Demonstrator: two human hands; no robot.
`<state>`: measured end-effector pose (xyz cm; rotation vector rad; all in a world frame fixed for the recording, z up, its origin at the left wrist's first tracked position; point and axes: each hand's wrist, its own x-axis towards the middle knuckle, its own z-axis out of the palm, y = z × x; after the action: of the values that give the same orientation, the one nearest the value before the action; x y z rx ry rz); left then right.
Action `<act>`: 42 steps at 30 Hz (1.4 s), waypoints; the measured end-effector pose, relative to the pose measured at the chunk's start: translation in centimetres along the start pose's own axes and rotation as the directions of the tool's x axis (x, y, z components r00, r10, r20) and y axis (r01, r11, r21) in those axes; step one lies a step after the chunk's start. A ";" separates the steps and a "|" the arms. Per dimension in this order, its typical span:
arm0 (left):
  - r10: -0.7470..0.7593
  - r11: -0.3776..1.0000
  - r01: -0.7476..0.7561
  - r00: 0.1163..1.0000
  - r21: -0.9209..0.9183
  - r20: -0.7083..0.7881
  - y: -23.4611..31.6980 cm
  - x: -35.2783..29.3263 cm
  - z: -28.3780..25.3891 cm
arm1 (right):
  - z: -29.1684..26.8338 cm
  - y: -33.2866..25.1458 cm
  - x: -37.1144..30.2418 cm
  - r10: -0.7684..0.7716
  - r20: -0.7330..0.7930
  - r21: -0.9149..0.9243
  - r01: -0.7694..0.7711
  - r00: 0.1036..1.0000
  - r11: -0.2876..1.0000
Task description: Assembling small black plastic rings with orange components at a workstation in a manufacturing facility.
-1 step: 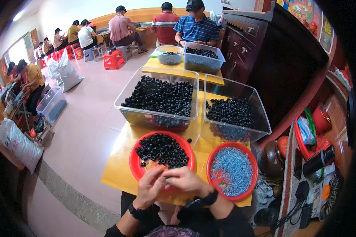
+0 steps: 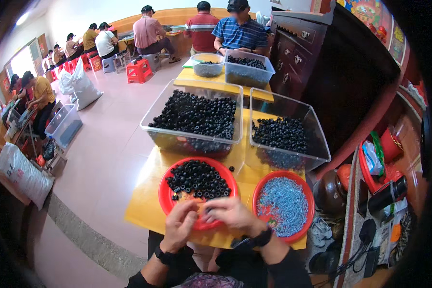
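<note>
Red plate [image 2: 164, 194] carried black beads [image 2: 197, 178]! Over its near rim hung left hand [image 2: 180, 224] and right hand [image 2: 233, 212], fingers curled; blur hid whether either grip held anything. Fine fingerwork, seemingly, the next move calling for a steady pinch.

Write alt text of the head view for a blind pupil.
Left hand and right hand, close together over a red plate of black beads, beside a red dish of blue bits; beyond, two clear bins of beads and seated people.
</note>
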<state>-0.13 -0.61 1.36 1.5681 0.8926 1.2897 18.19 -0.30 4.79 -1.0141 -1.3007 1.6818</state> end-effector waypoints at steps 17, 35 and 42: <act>0.254 0.699 -0.360 0.933 0.618 0.256 -1.5 2.1 -2.8 | -12.7 -8.6 -6.9 -0.508 -0.601 -0.680 -0.061 0.617 0.731; 0.167 0.685 -0.341 0.933 0.644 0.317 -3.1 1.7 -2.2 | -10.1 2.2 -9.3 -0.271 -0.176 -0.976 -0.132 0.946 0.173; 0.173 0.761 -0.283 0.956 0.583 0.238 -2.5 1.6 -2.2 | -10.0 1.7 -9.0 -0.138 -0.170 -0.983 -0.157 0.976 0.098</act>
<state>-2.00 2.11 -0.35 2.3293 1.1019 1.0472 30.69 -5.12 2.69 -1.8835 -2.3294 0.3004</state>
